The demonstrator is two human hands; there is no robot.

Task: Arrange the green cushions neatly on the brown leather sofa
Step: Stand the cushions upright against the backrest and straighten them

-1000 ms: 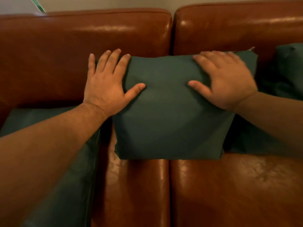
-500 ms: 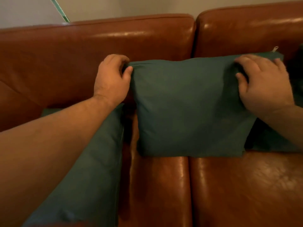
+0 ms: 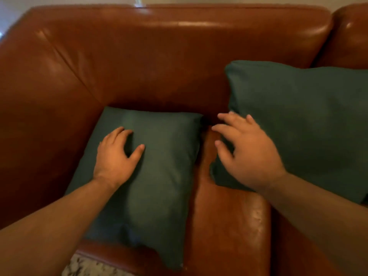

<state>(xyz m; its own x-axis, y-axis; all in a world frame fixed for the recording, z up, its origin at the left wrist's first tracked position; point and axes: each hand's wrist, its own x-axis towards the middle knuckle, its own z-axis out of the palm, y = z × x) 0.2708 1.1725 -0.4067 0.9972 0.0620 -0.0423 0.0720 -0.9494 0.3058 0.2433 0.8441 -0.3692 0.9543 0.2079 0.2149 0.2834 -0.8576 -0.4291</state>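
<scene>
The left hand (image 3: pixel 115 156) rests loose-fingered, gripping nothing, on the flat cushion (image 3: pixel 151 176) beneath it on the sofa (image 3: pixel 139 62), while the spread right hand (image 3: pixel 245 150) hovers empty before the propped cushion (image 3: pixel 302 120), which a careless nudge could topple.

the brown leather sofa (image 3: pixel 151 62) carries two green cushions. one green cushion (image 3: pixel 159 176) lies flat on the seat under the left hand (image 3: pixel 115 156), in the corner by the arm. the other cushion (image 3: pixel 298 120) leans on the backrest, behind the right hand (image 3: pixel 247 150). bare seat leather shows between the hands.
</scene>
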